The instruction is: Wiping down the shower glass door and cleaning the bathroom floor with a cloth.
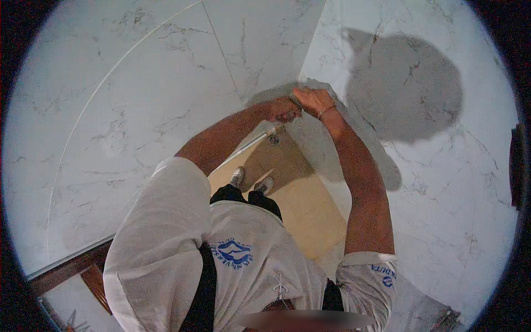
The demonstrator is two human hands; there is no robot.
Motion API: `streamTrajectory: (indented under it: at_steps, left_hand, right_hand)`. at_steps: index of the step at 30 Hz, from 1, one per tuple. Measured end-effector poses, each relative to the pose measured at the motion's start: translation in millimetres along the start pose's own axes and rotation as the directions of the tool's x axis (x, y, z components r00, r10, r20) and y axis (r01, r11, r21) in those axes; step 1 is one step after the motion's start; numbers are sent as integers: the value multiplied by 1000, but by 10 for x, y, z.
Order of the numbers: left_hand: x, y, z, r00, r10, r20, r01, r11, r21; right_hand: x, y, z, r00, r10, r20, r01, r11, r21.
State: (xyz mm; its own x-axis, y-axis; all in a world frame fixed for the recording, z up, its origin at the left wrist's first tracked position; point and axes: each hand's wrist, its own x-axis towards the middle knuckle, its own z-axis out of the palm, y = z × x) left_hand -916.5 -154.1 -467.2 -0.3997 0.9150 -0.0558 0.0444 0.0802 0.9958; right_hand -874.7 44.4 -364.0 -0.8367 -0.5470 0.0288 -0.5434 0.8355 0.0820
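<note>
My left hand (285,110) is raised in front of me with its fingers curled, close to a corner of marble-patterned wall. Just beside it, slightly higher in the view, is my right hand (313,99), bent at the wrist and wearing a thin bracelet (327,111). The two hands meet or overlap at the fingers. Whether anything small is between them cannot be made out. Below the hands lie a round floor drain (274,140) and a thin white strip or rod (242,150) along the foot of the left wall.
Marble-patterned walls (137,103) stand to my left and right (439,199). My shoes (264,185) are on a beige floor (315,207). A brown wooden frame (70,263) is at lower left. Some dark object (516,166) sits at the right rim.
</note>
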Motion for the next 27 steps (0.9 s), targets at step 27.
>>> streamTrajectory:
  at_steps: [27]
  left_hand:
    - [-3045,-861,742,555,-643,-528,260,737,-624]
  right_hand:
    - [-424,-1888,942,903,232,362,-421,299,857]
